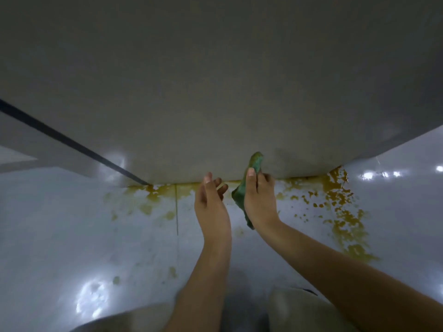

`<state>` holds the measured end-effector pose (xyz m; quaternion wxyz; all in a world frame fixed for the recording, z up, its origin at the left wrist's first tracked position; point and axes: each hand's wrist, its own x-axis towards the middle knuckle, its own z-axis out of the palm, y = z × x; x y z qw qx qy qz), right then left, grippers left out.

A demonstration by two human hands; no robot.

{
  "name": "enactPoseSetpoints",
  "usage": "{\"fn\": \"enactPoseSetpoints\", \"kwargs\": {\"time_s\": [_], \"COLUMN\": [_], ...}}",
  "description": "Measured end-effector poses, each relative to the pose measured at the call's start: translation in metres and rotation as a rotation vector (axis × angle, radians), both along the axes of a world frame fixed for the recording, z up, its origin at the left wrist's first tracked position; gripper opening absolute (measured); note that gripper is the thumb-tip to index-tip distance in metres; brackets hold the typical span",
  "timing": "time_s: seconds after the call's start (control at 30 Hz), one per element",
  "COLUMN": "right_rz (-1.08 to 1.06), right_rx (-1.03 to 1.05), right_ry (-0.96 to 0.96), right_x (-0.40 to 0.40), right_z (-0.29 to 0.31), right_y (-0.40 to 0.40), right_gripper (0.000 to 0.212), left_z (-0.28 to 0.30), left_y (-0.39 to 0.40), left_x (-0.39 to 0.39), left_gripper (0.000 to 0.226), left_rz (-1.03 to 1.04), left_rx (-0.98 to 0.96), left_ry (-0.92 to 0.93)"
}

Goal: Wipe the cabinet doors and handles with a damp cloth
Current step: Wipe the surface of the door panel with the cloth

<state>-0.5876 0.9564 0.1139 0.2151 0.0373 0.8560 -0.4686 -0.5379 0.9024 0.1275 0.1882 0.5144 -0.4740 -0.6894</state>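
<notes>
A plain grey cabinet door (215, 80) fills the upper half of the head view, its bottom edge near the floor. My right hand (260, 200) grips a green cloth (255, 161) low against the door, the cloth's top resting on the door face and its tail hanging below the palm. Just to its left, my left hand (212, 202) hovers with fingers relaxed and slightly spread, holding nothing, its fingertips close to the door's bottom edge. No handle is visible.
A dark vertical gap (72, 142) separates this door from the neighbouring panel on the left. The glossy white tiled floor (72, 236) carries yellow-brown stains (340, 207) along the cabinet base and to the right. My knees (292, 307) show at the bottom.
</notes>
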Motion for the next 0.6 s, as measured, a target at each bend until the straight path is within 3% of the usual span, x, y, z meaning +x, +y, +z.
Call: {"fn": "enactPoseSetpoints", "kwargs": {"time_s": [0.27, 0.43, 0.6], "right_rz": [0.083, 0.257, 0.410], "right_rx": [-0.086, -0.138, -0.290], "right_ry": [-0.039, -0.115, -0.231], "right_x": [0.042, 0.075, 0.120], "right_z": [0.254, 0.422, 0.557], "right_y": [-0.038, -0.058, -0.100], "right_gripper": [0.045, 0.047, 0.032], "left_z": [0.255, 0.426, 0.550], "left_y": [-0.051, -0.075, -0.110], "left_x": [0.057, 0.115, 0.179], "left_gripper": [0.027, 0.017, 0.014], "left_rz": [-0.300, -0.400, -0.197], "left_rx": [-0.023, -0.041, -0.028], "left_ry": [0.000, -0.017, 0.008]}}
